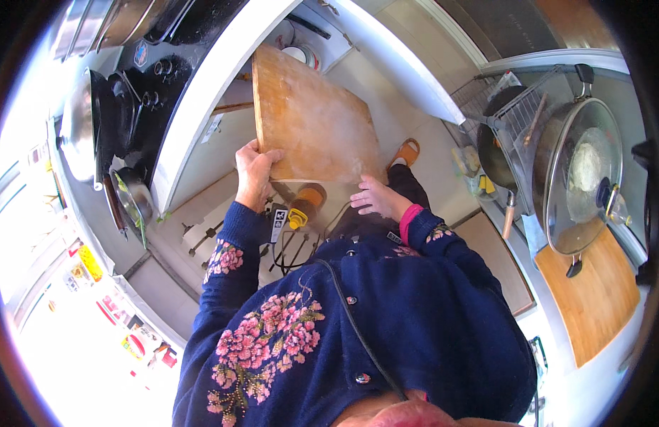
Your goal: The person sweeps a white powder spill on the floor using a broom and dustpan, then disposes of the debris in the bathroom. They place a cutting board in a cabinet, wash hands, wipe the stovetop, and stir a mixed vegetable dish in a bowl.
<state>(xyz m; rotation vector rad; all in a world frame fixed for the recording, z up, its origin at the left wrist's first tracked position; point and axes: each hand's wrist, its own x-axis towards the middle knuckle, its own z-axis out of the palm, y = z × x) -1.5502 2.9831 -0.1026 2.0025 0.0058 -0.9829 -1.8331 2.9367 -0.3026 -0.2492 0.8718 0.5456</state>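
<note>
A large wooden board with pale, powdery-looking patches is held up in front of me, partly in the opening of a low cabinet. My left hand grips its near left corner, the thumb on the broad face. By the near right corner is my right hand, fingers spread, the fingertips close to the board's edge; whether they touch it I cannot tell. Below the board, between my hands, stands a bottle of amber liquid with a yellow cap. Behind the board a round white dish partly shows inside the cabinet.
A white cabinet door stands open beyond the board. At left are a black stove and a metal pot. At right are a wire rack, a frying pan, a large glass-lidded pan and another wooden board.
</note>
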